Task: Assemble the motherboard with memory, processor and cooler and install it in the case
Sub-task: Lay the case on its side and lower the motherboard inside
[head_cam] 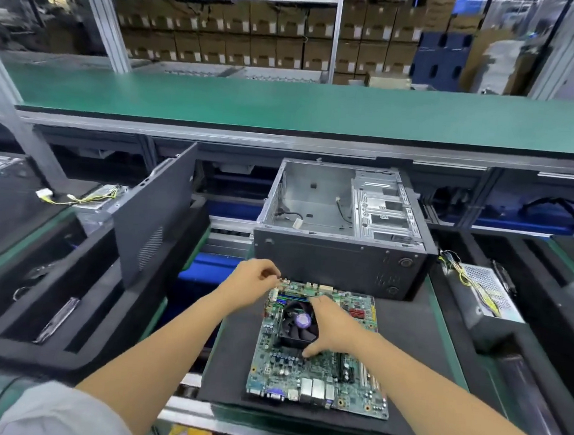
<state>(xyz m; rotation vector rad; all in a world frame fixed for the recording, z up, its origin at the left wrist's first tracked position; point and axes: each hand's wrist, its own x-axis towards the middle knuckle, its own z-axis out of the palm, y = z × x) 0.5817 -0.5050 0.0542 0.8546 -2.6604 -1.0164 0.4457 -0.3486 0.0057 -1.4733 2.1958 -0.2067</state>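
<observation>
Right now the motherboard (319, 350) lies flat on a black foam mat (407, 333), just in front of the open computer case (343, 228). The black cooler (299, 324) with its fan already sits on the board.

The right hand (330, 329) curls around the cooler, thumb at the near side and fingers at the far side. The left hand (251, 285) pinches something small at the far left corner of the board; I cannot tell what it is.

I think the board is light and stiff but easy to break. Its little parts and pins can bend or snap. The best places to hold it look like the bare edges or the strong cooler, not the tiny parts. It should stay level so it does not flex.

The mat looks soft, so the board should not slide much. The case lies on its side with its top open, and loose wires (342, 211) rest inside. A gray side panel (157, 214) leans at the left. Power supplies (489, 295) with yellow wires sit in black trays on both sides. A long green belt (304, 105) runs behind, with stacked boxes (225, 27) far back.
</observation>
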